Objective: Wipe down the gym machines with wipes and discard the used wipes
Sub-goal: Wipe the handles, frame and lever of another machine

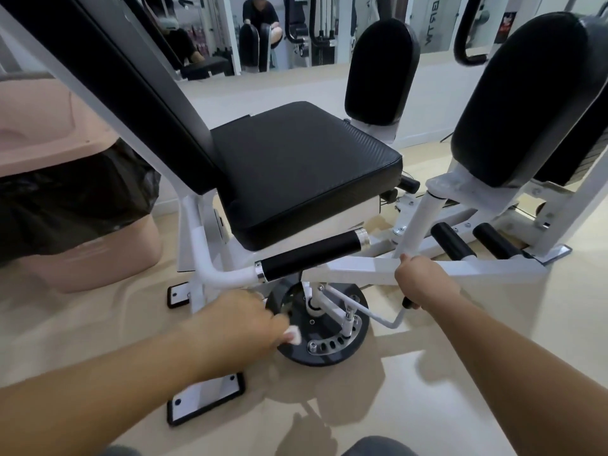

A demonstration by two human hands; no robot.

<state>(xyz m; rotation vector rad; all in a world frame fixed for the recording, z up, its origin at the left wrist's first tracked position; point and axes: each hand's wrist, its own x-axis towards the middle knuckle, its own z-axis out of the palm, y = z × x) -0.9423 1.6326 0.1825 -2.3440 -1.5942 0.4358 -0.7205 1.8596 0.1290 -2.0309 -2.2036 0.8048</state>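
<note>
Left hand [243, 320] low under seat [302, 166], fingers curled tight on white wipe [293, 336]. Wipe bunched at edge of dark round disc [329, 352]. Right hand [424, 281] wrapped round black tip of white lever [362, 307], up against white frame bar [355, 269]. Black-grip handle [309, 256] crosses above disc, crowding left hand. Pink bin [49, 126] with black liner [72, 199] stands left, just beside backrest [131, 77]. Thigh pads [526, 100] upright at right. Mirror [263, 28] behind.
</note>
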